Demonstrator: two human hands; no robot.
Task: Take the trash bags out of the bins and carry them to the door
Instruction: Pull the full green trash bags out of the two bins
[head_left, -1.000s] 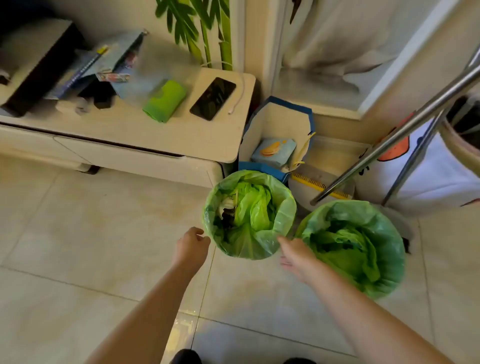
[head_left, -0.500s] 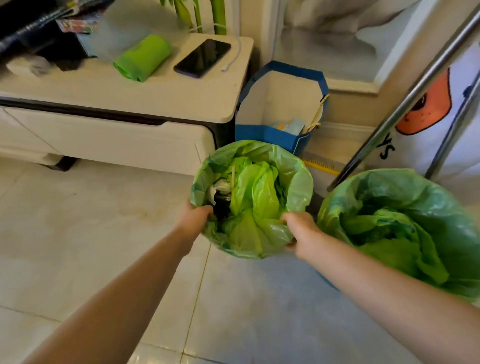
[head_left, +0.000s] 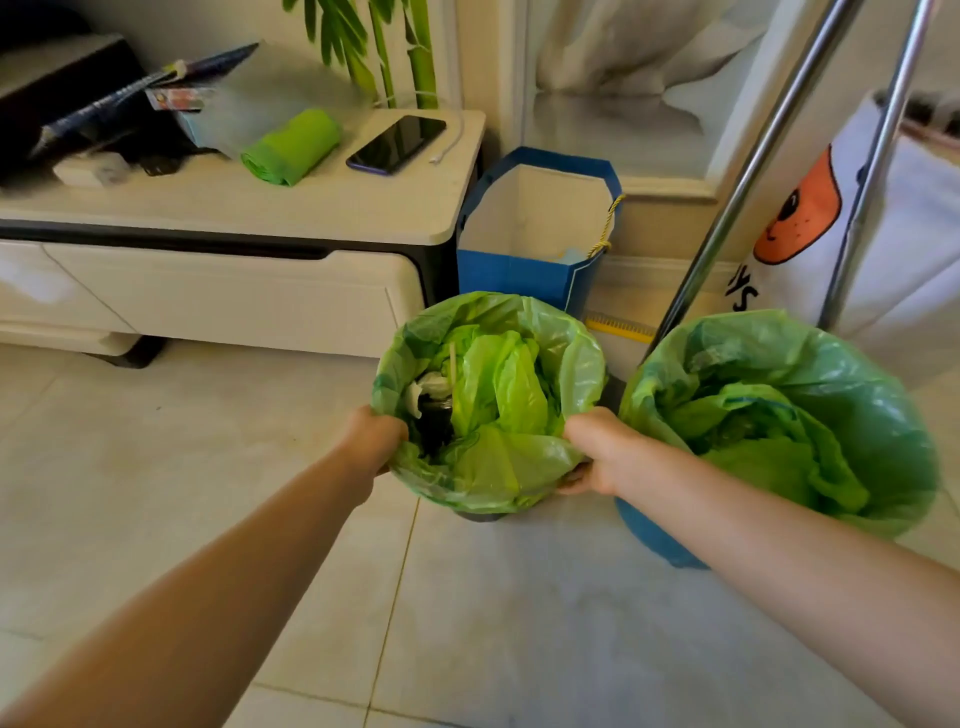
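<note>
The pale tile floor (head_left: 156, 467) holds two bins with green bags, the near bin (head_left: 488, 405) and the right bin (head_left: 779, 426); a blue paper bag (head_left: 519, 270) stands behind; the low cabinet (head_left: 208, 291) on the far left carries a phone (head_left: 397, 144), a green roll (head_left: 291, 148), and maybe some books.

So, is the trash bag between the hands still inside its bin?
Yes, the trash bag is in: its edge is folded over the bin's rim, and both hands, left and right, grip that edge.
</note>
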